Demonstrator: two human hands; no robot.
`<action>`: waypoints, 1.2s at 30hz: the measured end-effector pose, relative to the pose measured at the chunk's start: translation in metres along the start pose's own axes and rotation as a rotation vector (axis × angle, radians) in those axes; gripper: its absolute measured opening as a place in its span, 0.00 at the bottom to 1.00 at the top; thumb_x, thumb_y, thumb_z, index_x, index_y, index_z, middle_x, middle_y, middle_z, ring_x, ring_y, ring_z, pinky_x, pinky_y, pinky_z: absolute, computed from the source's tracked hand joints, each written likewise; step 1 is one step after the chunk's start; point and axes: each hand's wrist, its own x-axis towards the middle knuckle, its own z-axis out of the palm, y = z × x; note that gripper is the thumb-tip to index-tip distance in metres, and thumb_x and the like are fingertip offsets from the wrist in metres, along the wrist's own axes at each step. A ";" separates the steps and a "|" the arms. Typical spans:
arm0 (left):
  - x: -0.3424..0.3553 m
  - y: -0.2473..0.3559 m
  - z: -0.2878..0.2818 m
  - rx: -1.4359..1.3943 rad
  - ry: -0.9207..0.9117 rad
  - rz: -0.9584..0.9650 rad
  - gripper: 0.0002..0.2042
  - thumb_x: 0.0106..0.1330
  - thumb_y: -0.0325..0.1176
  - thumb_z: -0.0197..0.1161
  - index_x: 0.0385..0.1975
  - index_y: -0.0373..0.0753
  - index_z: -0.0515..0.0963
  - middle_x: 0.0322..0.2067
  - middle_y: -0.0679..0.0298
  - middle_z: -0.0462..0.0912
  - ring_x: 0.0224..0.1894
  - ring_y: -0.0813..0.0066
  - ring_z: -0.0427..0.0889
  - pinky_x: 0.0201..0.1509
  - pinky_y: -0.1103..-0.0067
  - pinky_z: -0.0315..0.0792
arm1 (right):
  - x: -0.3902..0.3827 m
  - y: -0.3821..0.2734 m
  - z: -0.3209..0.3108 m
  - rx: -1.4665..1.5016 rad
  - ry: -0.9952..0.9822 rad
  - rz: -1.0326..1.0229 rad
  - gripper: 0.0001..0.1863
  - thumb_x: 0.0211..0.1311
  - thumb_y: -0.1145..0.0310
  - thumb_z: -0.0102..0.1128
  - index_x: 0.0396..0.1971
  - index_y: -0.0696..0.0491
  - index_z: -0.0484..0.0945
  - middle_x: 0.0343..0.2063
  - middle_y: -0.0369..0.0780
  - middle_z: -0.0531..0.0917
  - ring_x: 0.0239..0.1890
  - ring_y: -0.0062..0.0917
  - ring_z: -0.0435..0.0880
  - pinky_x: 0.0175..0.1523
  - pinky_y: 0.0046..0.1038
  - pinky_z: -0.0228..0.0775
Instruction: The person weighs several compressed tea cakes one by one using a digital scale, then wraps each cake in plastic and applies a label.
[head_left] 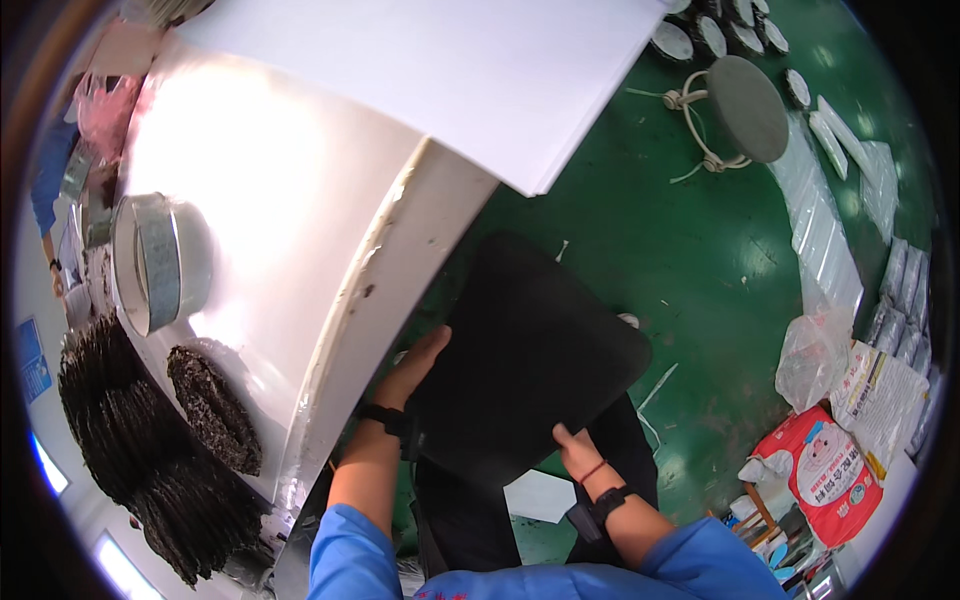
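Note:
A flat black panel with rounded corners [530, 350], like a seat pad or mat, is held in front of me above my lap. My left hand [415, 365] grips its left edge, close to the table's side; most of the fingers are hidden behind it. At the near right edge, my right hand [580, 452] pinches the panel with the thumb on top and the fingers beneath. Both wrists wear black bands.
The white table [280, 180] on the left bears a stack of white sheets [450, 80], a round metal sieve [147, 265], a dark round cake [212, 410] and a dark layered stack [150, 450]. A round stool [748, 108], plastic wrap [815, 220] and a red bag [825, 480] stand to the right.

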 end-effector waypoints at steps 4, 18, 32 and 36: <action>0.001 -0.086 0.003 -0.233 0.188 0.097 0.29 0.68 0.53 0.58 0.60 0.36 0.71 0.60 0.54 0.73 0.64 0.62 0.70 0.67 0.72 0.63 | 0.012 -0.023 0.025 0.062 0.145 -0.027 0.36 0.55 0.71 0.72 0.63 0.55 0.66 0.59 0.38 0.74 0.62 0.32 0.70 0.69 0.35 0.60; -0.067 -0.226 0.302 -1.784 -0.817 -0.198 0.33 0.70 0.50 0.56 0.67 0.34 0.58 0.70 0.54 0.56 0.74 0.64 0.49 0.77 0.63 0.47 | 0.169 -0.085 0.249 -2.422 -0.901 -0.252 0.32 0.57 0.46 0.61 0.54 0.55 0.73 0.51 0.48 0.80 0.53 0.41 0.79 0.60 0.37 0.69; -0.140 -0.221 0.119 -0.791 -1.148 0.223 0.32 0.68 0.62 0.51 0.58 0.39 0.76 0.57 0.61 0.76 0.60 0.76 0.71 0.66 0.80 0.60 | 0.039 -0.059 0.323 -2.720 -0.693 -0.617 0.18 0.58 0.53 0.59 0.38 0.52 0.82 0.43 0.48 0.83 0.48 0.43 0.80 0.52 0.43 0.72; -0.201 -0.177 -0.004 -0.837 -1.069 0.508 0.29 0.71 0.55 0.51 0.58 0.36 0.75 0.56 0.61 0.77 0.60 0.76 0.71 0.67 0.79 0.60 | -0.059 -0.053 0.306 -2.658 -1.045 0.054 0.17 0.70 0.51 0.46 0.38 0.46 0.81 0.32 0.45 0.85 0.38 0.46 0.84 0.43 0.46 0.75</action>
